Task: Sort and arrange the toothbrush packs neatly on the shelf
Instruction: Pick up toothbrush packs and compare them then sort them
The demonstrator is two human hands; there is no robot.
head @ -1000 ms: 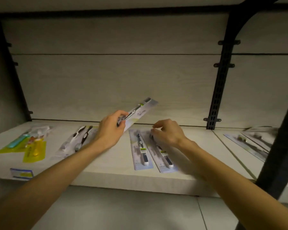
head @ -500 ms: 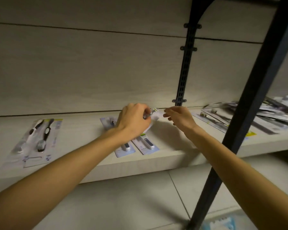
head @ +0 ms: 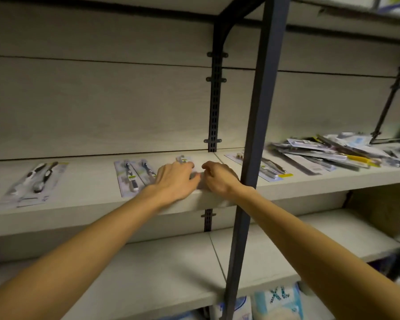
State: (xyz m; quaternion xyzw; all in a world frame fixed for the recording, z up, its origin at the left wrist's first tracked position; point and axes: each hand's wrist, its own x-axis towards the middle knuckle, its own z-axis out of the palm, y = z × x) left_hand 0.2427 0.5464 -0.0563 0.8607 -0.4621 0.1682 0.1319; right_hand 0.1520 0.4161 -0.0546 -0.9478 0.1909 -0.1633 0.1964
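Observation:
My left hand (head: pixel 174 179) lies over a toothbrush pack (head: pixel 184 159) that is flat on the shelf (head: pixel 79 215), with fingers and thumb curled round it. My right hand (head: pixel 219 179) is just to its right, curled fingers pinching the pack's right edge. Most of this pack is hidden under the hands. Two similar grey-blue packs (head: pixel 132 179) sit side by side directly left of my left hand. A twin-brush pack (head: pixel 36 181) lies further left. One more pack (head: pixel 269 170) lies right of the post, and a messy pile of several packs (head: pixel 328 152) is beyond it.
A dark metal post (head: pixel 252 146) stands close in front of my right wrist. A slotted upright (head: pixel 214 100) runs up the back panel. Below is another shelf (head: pixel 171 262), and blue-white packets (head: pixel 277 303) sit at the bottom.
The pack that my left hand held raised has come down flat onto the shelf, right of the two laid packs. Both hands have closed in on it. My view has swung right, showing the pile.

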